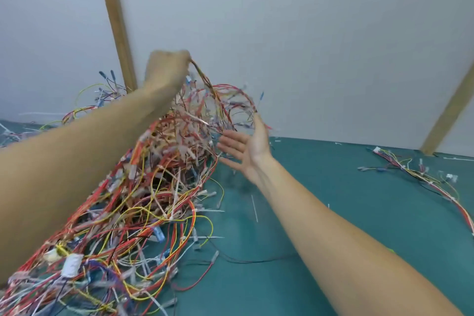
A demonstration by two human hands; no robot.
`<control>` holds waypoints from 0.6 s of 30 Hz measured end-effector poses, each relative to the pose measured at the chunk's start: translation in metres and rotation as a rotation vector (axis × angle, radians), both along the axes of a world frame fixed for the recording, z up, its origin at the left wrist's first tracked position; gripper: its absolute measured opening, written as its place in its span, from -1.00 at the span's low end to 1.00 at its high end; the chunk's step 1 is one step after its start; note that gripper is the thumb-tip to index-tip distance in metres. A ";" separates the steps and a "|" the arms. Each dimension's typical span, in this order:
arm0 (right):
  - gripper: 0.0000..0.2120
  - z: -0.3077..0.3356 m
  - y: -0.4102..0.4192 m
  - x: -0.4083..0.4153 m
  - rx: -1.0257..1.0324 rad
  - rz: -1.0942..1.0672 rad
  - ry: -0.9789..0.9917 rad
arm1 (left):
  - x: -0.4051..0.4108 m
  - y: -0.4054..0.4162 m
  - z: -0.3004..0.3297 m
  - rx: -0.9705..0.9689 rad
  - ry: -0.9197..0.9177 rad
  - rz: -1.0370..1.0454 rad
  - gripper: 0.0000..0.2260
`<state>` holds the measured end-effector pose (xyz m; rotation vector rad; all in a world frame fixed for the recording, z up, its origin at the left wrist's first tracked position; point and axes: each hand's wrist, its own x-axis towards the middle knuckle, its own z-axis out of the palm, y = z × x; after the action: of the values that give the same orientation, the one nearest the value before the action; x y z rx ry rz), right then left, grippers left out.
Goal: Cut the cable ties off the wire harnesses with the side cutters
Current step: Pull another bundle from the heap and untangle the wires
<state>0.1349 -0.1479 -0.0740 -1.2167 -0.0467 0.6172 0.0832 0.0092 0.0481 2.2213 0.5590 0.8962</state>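
A big tangled pile of wire harnesses (143,202), red, yellow, blue and white with many pale cable ties, covers the left half of the green table. My left hand (166,69) is raised above the pile and grips a strand of wires (205,79), lifting part of the tangle. My right hand (246,146) is open, palm toward the lifted tangle, fingers spread and touching its right side. A separate harness (425,177) lies stretched out at the right. No side cutters are in view.
The green table mat (320,200) carries loose cut cable ties (254,206) near the middle. A grey wall panel with two wooden battens (115,20) stands behind the table. More wires lie at the far left edge (10,133).
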 end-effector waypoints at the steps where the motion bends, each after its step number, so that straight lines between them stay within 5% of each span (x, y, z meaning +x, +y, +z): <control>1: -0.26 0.001 0.000 -0.001 -0.080 0.015 -0.040 | -0.002 0.010 0.004 -0.018 -0.020 0.031 -0.72; 4: -0.40 -0.004 -0.004 -0.010 -0.358 0.197 -0.199 | -0.009 0.019 0.005 -0.141 0.267 -0.168 -0.76; 6: -0.47 -0.007 -0.007 -0.013 -0.391 0.282 -0.267 | -0.010 0.014 0.014 -0.155 0.136 -0.176 -0.85; 8: -0.45 -0.005 -0.005 -0.020 -0.293 0.282 -0.267 | -0.005 0.014 0.024 -0.117 -0.108 -0.123 -0.83; 11: -0.33 0.002 -0.002 -0.026 -0.072 0.209 -0.183 | -0.014 -0.010 0.026 -0.096 0.075 -0.353 -0.77; 14: -0.24 0.015 -0.012 -0.019 0.177 0.032 -0.027 | -0.018 -0.032 0.032 -0.163 -0.246 -0.264 -0.79; 15: -0.21 0.019 -0.016 -0.014 0.237 -0.010 0.009 | -0.021 -0.039 0.034 -0.096 -0.160 -0.315 -0.78; 18: -0.18 0.037 -0.027 -0.011 0.297 0.076 0.012 | -0.034 -0.073 0.012 0.158 0.568 -0.693 -0.75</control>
<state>0.1242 -0.1745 -0.0367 -0.9264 -0.1693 0.6583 0.0494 -0.0636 0.0601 2.5486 -0.0717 -0.0551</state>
